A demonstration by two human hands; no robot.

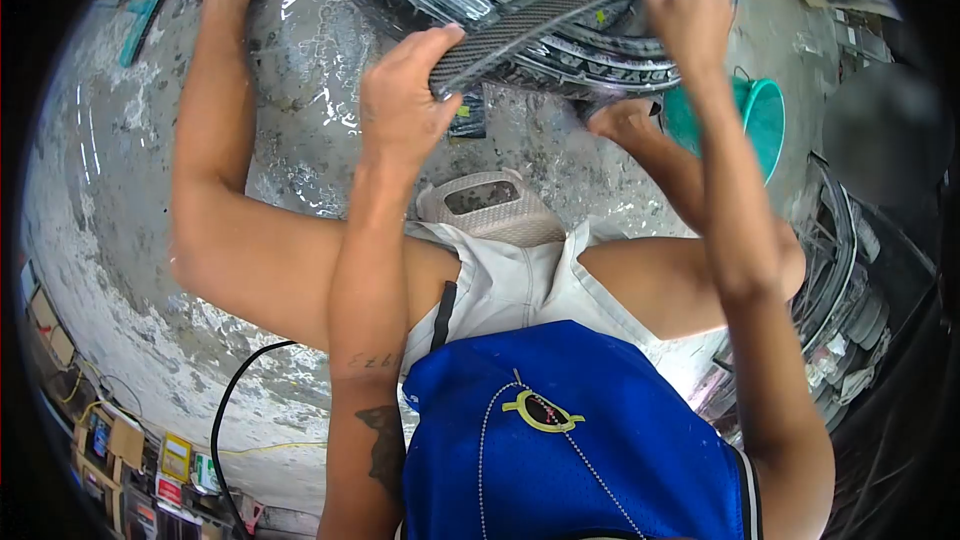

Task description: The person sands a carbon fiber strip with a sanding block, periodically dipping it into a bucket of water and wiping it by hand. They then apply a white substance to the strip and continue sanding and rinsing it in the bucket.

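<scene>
A long, curved black strip with a woven carbon-fibre look (545, 20) is held up in front of me, slanting from lower left to upper right. My left hand (405, 90) is closed around its near left end, thumb below and fingers above. Farther along, my right hand (690, 15) grips the strip near its upper right part, with the fingertips partly hidden. Behind and below the strip lies a black tyre (610, 70) with pale lettering on its sidewall. It looks wet or glossy, and the strip hides part of it.
A green bucket (765, 125) stands right of my foot. A pale woven-pattern plastic stool (490, 190) is beneath me. On the wet, worn floor lies a teal-handled brush (145, 20). A black hose (222, 410) curves at lower left, near shelves with cans (175, 455). Another wheel (840, 250) is at right.
</scene>
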